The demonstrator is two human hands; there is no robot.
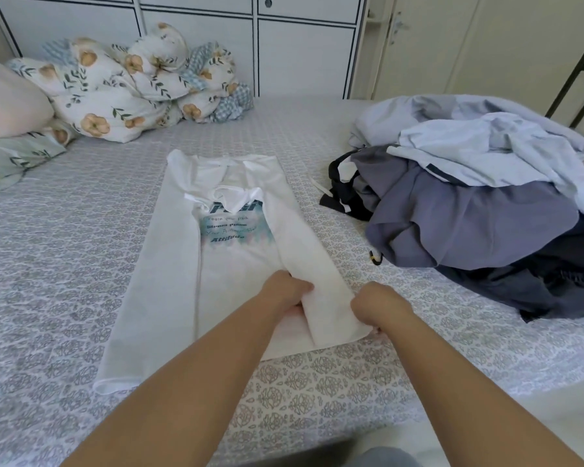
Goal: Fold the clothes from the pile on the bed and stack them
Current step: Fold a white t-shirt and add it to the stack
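At the frame's center, the white T-shirt point(223, 264) lies flat on the bed point(48, 264). The left hand point(285, 291) and right hand point(376, 306) pinch its folded right flap, one at each edge.

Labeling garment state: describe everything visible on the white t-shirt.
The white t-shirt lies flat on the patterned bed sheet, collar away from the person, teal and black printed text facing up. Thin, soft fabric. Both sides are folded inward as long panels. The left hand and right hand grip the right panel near the hem. It lies apart from the clothes pile.
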